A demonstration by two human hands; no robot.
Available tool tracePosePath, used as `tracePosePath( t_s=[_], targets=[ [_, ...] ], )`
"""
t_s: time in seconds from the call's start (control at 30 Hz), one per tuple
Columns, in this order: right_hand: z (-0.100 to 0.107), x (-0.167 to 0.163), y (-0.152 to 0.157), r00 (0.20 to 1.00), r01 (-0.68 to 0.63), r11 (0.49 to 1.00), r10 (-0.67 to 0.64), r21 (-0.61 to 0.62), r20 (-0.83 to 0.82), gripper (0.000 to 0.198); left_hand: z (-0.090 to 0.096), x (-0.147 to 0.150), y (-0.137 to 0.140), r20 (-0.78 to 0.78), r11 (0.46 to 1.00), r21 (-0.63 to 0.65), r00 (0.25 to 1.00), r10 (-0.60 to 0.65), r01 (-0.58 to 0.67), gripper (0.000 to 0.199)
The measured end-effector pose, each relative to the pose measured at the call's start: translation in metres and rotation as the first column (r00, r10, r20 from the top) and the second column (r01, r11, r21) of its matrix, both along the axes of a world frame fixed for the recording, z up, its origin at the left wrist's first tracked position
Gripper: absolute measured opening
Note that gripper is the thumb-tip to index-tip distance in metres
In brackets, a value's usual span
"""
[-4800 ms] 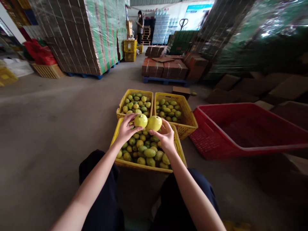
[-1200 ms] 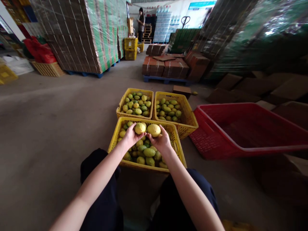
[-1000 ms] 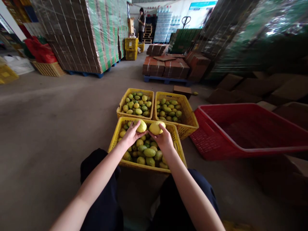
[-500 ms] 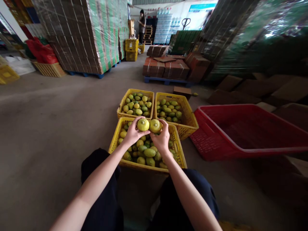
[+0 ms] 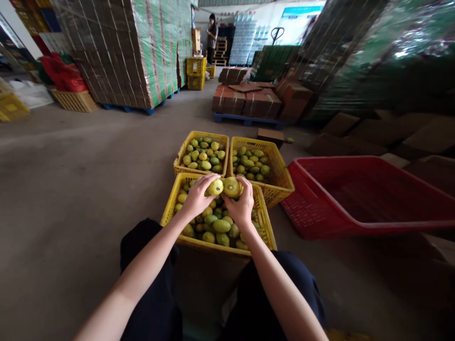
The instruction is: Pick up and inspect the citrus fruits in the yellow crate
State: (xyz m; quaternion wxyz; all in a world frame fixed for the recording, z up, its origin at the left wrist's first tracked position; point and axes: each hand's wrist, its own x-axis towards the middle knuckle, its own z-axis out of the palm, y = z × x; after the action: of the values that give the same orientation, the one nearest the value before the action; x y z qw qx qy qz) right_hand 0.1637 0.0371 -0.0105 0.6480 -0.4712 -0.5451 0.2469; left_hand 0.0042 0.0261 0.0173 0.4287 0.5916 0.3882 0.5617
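Note:
Above the nearest yellow crate (image 5: 217, 246), my left hand (image 5: 197, 198) is closed around a yellow lemon (image 5: 215, 187). Close beside it, my right hand (image 5: 242, 203) grips a second lemon (image 5: 232, 187), yellow-green, with its stem end facing me. The two held lemons are side by side, nearly touching. Below them, the near crate is filled with yellow and green lemons (image 5: 221, 226), partly hidden by my hands. Behind it stand a left rear crate (image 5: 175, 163) and a right rear crate (image 5: 280, 177), both holding more lemons.
A red crate (image 5: 302, 208) lies tilted to the right, with flattened cardboard (image 5: 341, 128) behind it. Bundled cardboard sits on a blue pallet (image 5: 245, 120) ahead. Wrapped box stacks (image 5: 106, 52) rise at left and right. A person (image 5: 212, 38) stands far back.
The lemon in my left hand has been turned, so its end now points lower right, and my fingers cover more of its top. The right-hand lemon has tilted slightly.

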Motion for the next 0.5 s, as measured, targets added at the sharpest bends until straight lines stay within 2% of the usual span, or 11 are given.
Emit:
tracePosePath(
  t_s=[0.1,0.17,0.27,0.3,0.37,0.43,0.5],
  targets=[
    [0.003,0.001,-0.002,0.998,0.036,0.999,-0.036,0.015,0.048,0.05,0.002,0.001,-0.001,0.057,0.994,-0.011,0.992,0.112,-0.111,0.05],
    [0.005,0.001,-0.003,1.0,0.027,0.999,-0.027,-0.025,0.017,0.054,0.003,0.001,0.001,0.101,0.983,-0.044,0.978,0.184,-0.181,0.055],
    [0.007,0.002,-0.001,0.967,-0.111,0.983,0.073,-0.146,-0.246,0.063,0.001,0.0,0.006,0.213,0.967,-0.181,0.952,0.218,-0.181,0.057],
    [0.008,0.003,0.001,0.92,-0.187,0.963,0.103,-0.193,-0.377,0.062,0.001,0.0,0.009,0.275,0.957,-0.242,0.934,0.228,-0.162,0.054],
    [0.01,0.004,0.004,0.776,-0.369,0.893,0.142,-0.259,-0.615,0.051,0.0,0.0,0.013,0.409,0.929,-0.363,0.882,0.233,-0.077,0.044],
    [0.014,0.006,0.006,0.632,-0.538,0.799,0.172,-0.268,-0.756,0.034,0.001,-0.001,0.016,0.523,0.891,-0.451,0.827,0.209,0.059,0.031],
    [0.02,0.008,0.006,0.536,-0.636,0.728,0.177,-0.257,-0.825,0.023,0.004,-0.001,0.016,0.597,0.85,-0.494,0.782,0.178,0.184,0.019]
  ],
)
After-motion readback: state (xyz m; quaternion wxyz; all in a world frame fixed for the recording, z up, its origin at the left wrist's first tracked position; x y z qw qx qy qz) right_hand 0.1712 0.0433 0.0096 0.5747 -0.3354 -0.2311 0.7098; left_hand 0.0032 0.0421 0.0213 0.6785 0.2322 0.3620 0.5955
